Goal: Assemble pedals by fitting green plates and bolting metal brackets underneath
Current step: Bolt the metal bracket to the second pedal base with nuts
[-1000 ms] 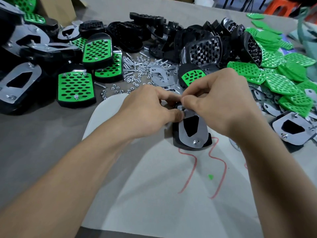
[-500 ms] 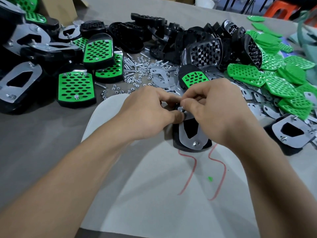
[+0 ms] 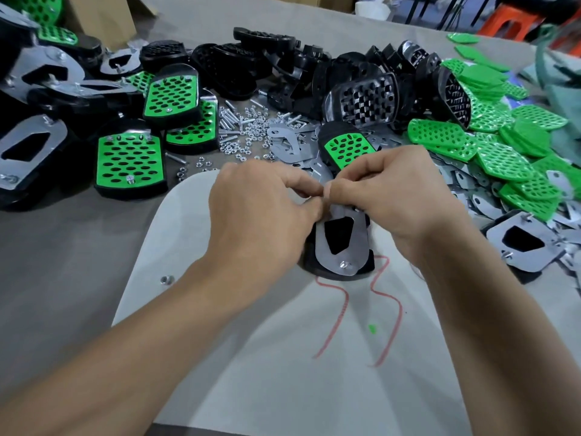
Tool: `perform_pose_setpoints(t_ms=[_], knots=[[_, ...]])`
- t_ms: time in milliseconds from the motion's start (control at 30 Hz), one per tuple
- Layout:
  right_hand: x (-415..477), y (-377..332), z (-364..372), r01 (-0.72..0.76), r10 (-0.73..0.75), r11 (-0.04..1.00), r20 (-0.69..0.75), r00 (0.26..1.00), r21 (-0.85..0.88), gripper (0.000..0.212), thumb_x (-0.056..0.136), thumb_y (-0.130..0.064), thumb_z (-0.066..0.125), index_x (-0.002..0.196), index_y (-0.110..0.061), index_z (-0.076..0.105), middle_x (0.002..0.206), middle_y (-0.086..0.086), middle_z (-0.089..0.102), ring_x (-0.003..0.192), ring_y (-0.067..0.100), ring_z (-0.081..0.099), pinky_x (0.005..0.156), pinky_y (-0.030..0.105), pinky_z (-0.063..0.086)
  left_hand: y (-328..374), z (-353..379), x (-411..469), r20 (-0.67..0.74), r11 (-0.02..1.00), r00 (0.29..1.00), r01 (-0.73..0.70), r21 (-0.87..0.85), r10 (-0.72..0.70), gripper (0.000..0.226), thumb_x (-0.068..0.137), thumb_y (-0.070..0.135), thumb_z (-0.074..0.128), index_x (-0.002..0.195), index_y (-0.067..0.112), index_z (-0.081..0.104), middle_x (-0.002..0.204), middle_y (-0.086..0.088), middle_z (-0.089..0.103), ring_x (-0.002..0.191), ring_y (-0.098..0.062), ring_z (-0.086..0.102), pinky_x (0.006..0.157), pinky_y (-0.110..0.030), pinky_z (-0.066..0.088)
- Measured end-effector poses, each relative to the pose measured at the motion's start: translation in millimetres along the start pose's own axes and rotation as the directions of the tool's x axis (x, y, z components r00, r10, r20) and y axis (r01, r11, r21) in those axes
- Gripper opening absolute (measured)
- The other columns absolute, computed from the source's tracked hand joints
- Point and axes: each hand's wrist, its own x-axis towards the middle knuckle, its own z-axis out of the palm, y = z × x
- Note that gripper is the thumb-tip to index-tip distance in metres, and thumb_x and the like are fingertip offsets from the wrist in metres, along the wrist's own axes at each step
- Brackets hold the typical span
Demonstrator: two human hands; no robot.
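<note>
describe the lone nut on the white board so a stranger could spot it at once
Find the white board in front of the person. Close to its left rim, just left of the left forearm, lies one small silver nut. Unlike the heap of nuts and bolts further back on the grey table, it sits alone on white.

Even bright light; motion blur; wide-angle edge warp.

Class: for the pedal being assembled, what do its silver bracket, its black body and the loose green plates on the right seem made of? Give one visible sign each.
Bracket: likely sheet metal; dull silver sheen, thin flat cut edge.
Black body: probably moulded plastic; matte, thick rounded rim.
Green plates: probably plastic; uniform bright colour, slight gloss, regular holes; rubber possible.
</note>
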Motion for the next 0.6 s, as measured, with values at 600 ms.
perform_pose_setpoints(t_ms=[600], knots=[[-15.8,-3.8,-7.1,0.233,-0.262,0.924,-0.059,0.963,-0.304,0.019,0.070,-0.015,0.085,0.063,-0.031,0.077,0.057,-0.023,0.066,0.058,0.002,0.065,0.053,0.010,0.047,-1.3,1.7,-0.5,0.045,0.987,0.991,-0.120,-0.103,0.125,0.019,0.075,0.011,0.085,0.085,0.027,0.084,0.073,0.027,0.065,0.077,-0.011,0.056,0.069,-0.021,0.044]])
